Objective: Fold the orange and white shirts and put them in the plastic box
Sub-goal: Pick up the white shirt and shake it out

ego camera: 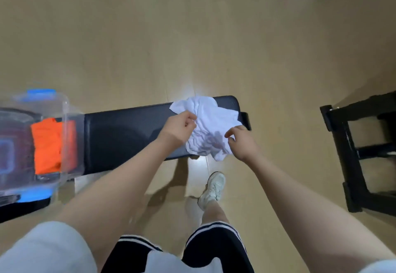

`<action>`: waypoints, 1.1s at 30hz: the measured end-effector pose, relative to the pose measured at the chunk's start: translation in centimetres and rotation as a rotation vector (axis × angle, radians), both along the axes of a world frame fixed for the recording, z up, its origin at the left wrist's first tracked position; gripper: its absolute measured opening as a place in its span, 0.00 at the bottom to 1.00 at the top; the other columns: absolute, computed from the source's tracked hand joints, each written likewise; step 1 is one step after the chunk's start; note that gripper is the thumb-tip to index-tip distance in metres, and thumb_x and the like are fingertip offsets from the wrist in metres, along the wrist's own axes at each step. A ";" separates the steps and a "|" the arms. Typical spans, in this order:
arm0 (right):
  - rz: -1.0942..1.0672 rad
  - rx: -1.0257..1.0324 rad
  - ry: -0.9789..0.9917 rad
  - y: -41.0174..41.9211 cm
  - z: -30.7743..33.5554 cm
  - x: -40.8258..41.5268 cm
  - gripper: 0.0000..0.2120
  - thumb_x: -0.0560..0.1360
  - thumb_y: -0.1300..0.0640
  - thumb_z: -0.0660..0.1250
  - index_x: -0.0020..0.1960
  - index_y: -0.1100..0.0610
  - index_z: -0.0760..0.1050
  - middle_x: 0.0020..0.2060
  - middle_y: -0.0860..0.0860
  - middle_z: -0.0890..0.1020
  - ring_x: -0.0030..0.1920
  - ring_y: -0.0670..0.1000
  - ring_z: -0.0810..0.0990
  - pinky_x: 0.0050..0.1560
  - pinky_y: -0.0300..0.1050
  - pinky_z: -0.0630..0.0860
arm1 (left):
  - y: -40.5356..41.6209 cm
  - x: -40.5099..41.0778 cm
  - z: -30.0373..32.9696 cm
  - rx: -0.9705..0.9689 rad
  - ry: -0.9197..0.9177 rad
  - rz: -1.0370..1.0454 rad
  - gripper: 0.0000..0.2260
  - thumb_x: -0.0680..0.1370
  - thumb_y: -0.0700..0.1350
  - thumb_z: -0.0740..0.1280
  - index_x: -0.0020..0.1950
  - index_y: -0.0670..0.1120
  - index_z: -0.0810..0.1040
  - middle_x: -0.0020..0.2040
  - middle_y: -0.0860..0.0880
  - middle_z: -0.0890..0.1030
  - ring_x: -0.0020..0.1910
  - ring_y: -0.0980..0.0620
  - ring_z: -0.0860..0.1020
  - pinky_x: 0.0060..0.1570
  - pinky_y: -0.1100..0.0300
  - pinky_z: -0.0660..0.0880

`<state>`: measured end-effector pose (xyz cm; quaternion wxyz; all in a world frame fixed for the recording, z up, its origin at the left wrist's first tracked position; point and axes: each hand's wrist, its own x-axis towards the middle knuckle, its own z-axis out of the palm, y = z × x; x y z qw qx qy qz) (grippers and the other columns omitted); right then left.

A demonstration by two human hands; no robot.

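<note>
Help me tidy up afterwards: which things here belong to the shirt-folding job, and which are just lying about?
Part of the job:
- white shirt, crumpled on the bench, gripped by left hand and right hand
- orange shirt, already in the box
- plastic box
- black bench, the work surface

Just lying about:
- black stand on the floor at right

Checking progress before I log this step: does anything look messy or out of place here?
Only the white shirt: it lies crumpled at the bench's right end, one corner hanging off, both hands at it. The orange shirt sits in the plastic box.
</note>
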<state>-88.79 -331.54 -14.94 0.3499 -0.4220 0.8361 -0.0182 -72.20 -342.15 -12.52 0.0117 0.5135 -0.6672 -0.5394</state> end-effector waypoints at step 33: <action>-0.376 -0.537 -0.573 -8.6 7.0 -4.8 0.06 0.77 0.61 0.59 0.46 0.51 0.71 0.41 0.48 0.77 0.41 0.46 0.76 0.40 0.36 0.74 | -1.8 -4.0 1.8 0.055 0.276 0.171 0.15 0.78 0.43 0.63 0.65 0.46 0.72 0.59 0.52 0.75 0.57 0.55 0.74 0.51 0.70 0.68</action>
